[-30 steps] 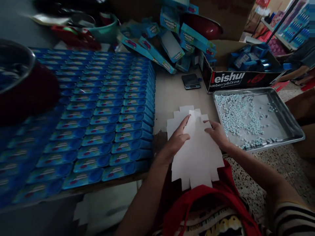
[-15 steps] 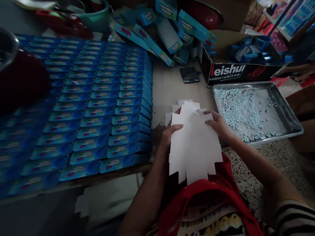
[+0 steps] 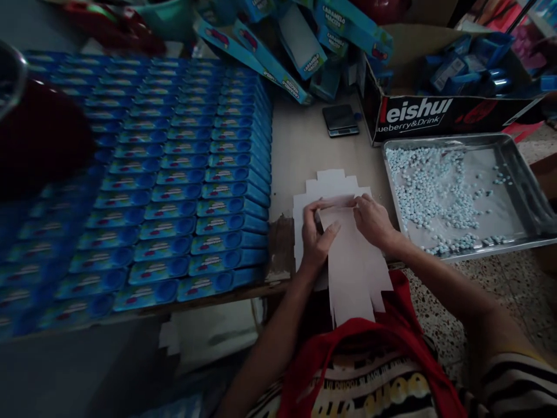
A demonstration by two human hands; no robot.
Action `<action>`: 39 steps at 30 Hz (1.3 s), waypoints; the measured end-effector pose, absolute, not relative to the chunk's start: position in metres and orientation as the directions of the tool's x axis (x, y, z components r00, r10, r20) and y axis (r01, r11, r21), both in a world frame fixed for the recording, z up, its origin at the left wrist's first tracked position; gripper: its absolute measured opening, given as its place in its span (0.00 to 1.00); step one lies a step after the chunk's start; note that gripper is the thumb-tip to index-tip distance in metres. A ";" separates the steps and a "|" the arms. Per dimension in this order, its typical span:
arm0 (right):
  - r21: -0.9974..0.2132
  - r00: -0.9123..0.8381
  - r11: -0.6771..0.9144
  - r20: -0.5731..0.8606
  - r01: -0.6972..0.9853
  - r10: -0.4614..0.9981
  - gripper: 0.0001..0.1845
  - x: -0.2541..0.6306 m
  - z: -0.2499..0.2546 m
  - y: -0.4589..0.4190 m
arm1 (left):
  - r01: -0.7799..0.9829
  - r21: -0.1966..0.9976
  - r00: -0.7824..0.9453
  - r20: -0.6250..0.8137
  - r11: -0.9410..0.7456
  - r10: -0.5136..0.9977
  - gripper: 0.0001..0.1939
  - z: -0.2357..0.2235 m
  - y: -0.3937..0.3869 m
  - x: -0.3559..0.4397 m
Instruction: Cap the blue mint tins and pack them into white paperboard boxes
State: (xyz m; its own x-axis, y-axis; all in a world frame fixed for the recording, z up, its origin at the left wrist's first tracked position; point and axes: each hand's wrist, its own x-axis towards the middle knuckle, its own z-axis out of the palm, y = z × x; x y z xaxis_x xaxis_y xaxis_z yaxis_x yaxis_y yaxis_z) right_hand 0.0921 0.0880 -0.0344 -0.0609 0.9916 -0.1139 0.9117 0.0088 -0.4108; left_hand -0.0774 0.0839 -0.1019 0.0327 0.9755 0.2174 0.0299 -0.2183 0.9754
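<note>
A white die-cut cardboard box blank (image 3: 350, 249) lies in front of me, its far end and sides partly folded up. My left hand (image 3: 317, 235) grips its left side near the fold, thumb on the inner face and fingers around the outside. At the far right corner, my right hand (image 3: 372, 220) has its fingers pinched on a raised flap. Beneath it, another flat white blank (image 3: 331, 181) rests on the table edge. The near end of the held blank reaches my red apron (image 3: 348, 334).
Rows of blue packages (image 3: 174, 191) cover the table's left side. A metal tray (image 3: 472, 252) with small pale blue candies stands at right. Behind are a small black scale (image 3: 340, 119), a black carton (image 3: 435, 119) and piled blue display boxes (image 3: 300, 40). A dark red pot (image 3: 47, 133) stands far left.
The blank was flat between my hands; now its far end and sides are bent upward. My left hand has wrapped around its side, and my right fingers have closed on the corner.
</note>
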 end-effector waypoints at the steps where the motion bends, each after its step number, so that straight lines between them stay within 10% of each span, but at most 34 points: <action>1: -0.424 -0.057 0.022 -0.071 0.906 0.996 0.17 0.091 -0.036 0.086 | 0.018 0.970 0.016 0.242 -0.243 0.970 0.32 -0.102 0.085 -0.076; 11: -0.497 0.041 -0.070 -0.070 0.865 0.997 0.23 0.085 -0.033 0.079 | 0.349 0.912 -0.020 0.239 -0.217 0.971 0.09 -0.071 0.084 -0.078; 18: -0.561 -0.142 0.064 -0.095 0.825 0.985 0.17 0.098 -0.015 0.098 | 0.580 0.771 0.178 0.197 -0.264 0.964 0.18 -0.050 0.091 -0.103; 29: -0.401 -0.123 0.058 -0.136 0.914 0.983 0.13 0.077 -0.002 0.099 | 0.429 0.886 0.036 0.177 -0.175 0.984 0.22 -0.065 0.088 -0.096; 39: -0.169 -0.387 0.349 -0.387 0.922 0.837 0.13 0.076 -0.006 0.163 | 0.684 0.691 0.250 0.081 -0.236 0.965 0.18 -0.058 0.086 -0.089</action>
